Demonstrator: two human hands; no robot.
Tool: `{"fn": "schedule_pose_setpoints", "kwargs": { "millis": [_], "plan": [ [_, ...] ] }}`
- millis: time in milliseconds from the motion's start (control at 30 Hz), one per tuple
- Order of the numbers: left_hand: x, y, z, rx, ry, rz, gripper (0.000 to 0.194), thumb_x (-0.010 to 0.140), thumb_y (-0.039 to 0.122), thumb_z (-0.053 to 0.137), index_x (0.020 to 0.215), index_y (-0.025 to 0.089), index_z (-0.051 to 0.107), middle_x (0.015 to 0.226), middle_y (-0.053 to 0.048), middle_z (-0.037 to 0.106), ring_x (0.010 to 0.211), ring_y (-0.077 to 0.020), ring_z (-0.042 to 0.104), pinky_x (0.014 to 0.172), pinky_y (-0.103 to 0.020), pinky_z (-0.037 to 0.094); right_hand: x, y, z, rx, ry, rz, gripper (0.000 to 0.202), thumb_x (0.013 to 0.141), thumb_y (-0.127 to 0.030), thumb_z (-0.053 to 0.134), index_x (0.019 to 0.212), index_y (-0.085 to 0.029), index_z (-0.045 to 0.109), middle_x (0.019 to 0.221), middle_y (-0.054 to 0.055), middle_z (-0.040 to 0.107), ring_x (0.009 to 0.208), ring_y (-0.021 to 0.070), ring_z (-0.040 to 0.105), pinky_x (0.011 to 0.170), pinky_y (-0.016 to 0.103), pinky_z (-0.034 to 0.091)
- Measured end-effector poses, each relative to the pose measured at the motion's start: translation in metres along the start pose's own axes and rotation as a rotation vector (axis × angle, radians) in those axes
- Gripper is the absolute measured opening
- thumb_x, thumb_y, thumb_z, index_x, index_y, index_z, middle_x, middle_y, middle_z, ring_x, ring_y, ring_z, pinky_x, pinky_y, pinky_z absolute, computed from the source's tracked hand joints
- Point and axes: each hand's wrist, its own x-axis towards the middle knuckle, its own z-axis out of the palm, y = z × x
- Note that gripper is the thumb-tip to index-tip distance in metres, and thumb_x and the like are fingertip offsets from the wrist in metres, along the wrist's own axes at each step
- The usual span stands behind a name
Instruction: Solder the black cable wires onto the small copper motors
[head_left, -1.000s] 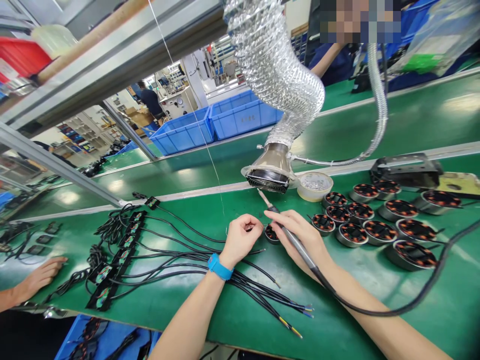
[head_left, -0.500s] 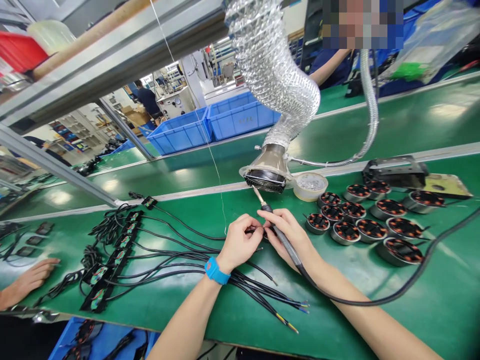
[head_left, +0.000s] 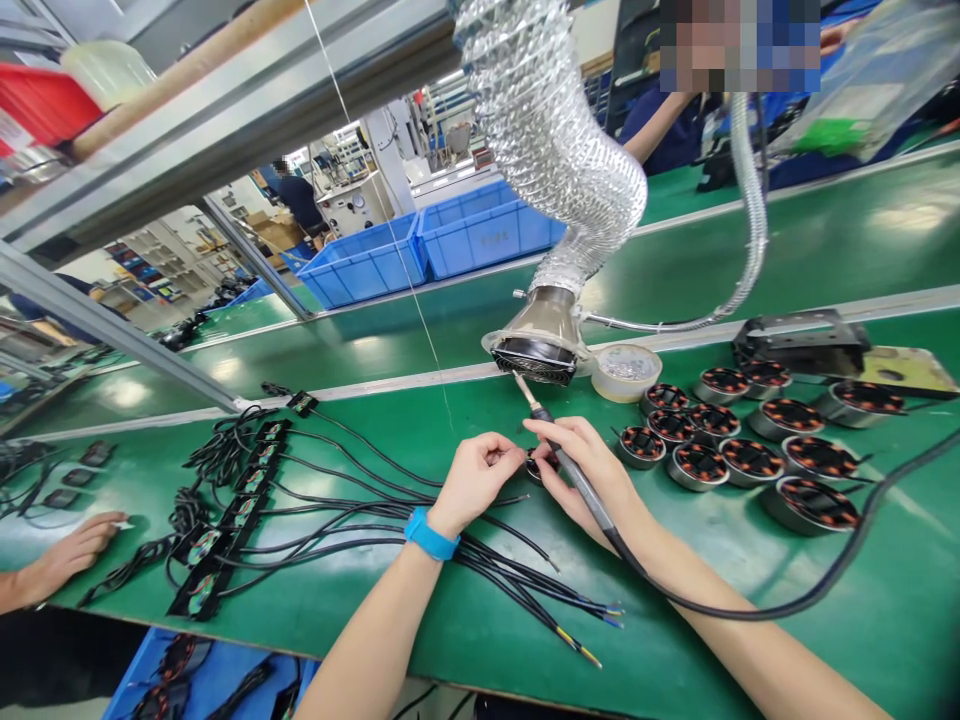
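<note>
My right hand (head_left: 596,480) is wrapped around a soldering iron (head_left: 574,470), its tip pointing up and away, just below the fume extractor hood (head_left: 536,335). Beneath those fingers sits a small round motor part (head_left: 534,466), mostly hidden. The fingers of my left hand (head_left: 476,482), with a blue band (head_left: 431,535) at the wrist, are pinched together beside that part; what they hold is too small to make out. A thin hanging wire (head_left: 431,345) ends a little above this hand. Black cables (head_left: 525,580) with stripped, coloured ends run under my left wrist.
Several round motor parts with copper windings (head_left: 701,465) stand on the right, near a translucent round tub (head_left: 626,372). Circuit boards on a black strip (head_left: 244,510) lie at left. Another person's hand (head_left: 79,550) rests at the far left. Blue bins (head_left: 367,265) stand behind.
The view has shifted slightly. My left fingertips have drawn a little apart from my right hand, uncovering more of the round part. The iron remains in my right hand.
</note>
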Motion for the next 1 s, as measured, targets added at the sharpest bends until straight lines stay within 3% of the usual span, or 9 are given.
{"fn": "schedule_pose_setpoints", "kwargs": {
  "millis": [300, 533, 833, 1000],
  "plan": [
    [0.001, 0.004, -0.003, -0.034, 0.026, -0.061, 0.029, 0.079, 0.042, 0.07, 0.075, 0.013, 0.065, 0.064, 0.001, 0.057, 0.058, -0.0085, 0.043, 0.057, -0.022, 0.033, 0.006, -0.002, -0.005, 0.087, -0.027, 0.094, 0.045, 0.089, -0.016, 0.057, 0.133, -0.027, 0.052, 0.108, 0.006, 0.057, 0.081, 0.0147, 0.068, 0.084, 0.032, 0.059],
    [0.001, 0.003, -0.005, -0.04, 0.043, -0.074, 0.025, 0.079, 0.037, 0.069, 0.073, 0.013, 0.065, 0.063, 0.002, 0.057, 0.057, -0.0081, 0.043, 0.058, -0.022, 0.035, 0.007, 0.001, -0.007, 0.105, -0.09, 0.119, 0.051, 0.088, -0.014, 0.059, 0.136, -0.028, 0.049, 0.108, 0.007, 0.059, 0.093, 0.0177, 0.067, 0.086, 0.032, 0.058],
    [-0.002, -0.004, 0.0, -0.018, 0.049, -0.04, 0.023, 0.081, 0.034, 0.067, 0.078, 0.012, 0.068, 0.071, -0.002, 0.065, 0.065, -0.0114, 0.052, 0.064, -0.023, 0.04, 0.001, -0.01, 0.007, 0.037, 0.068, 0.2, 0.051, 0.083, -0.009, 0.056, 0.131, -0.027, 0.053, 0.105, 0.004, 0.051, 0.073, 0.0108, 0.064, 0.074, 0.026, 0.058],
    [-0.003, -0.004, 0.002, 0.018, 0.041, -0.031, 0.022, 0.082, 0.034, 0.066, 0.078, 0.012, 0.068, 0.071, -0.002, 0.064, 0.065, -0.0111, 0.051, 0.063, -0.023, 0.039, -0.002, -0.009, 0.012, -0.002, 0.112, 0.156, 0.048, 0.086, -0.008, 0.053, 0.13, -0.025, 0.054, 0.109, 0.005, 0.047, 0.069, 0.0077, 0.062, 0.077, 0.025, 0.057]
  ]
}}
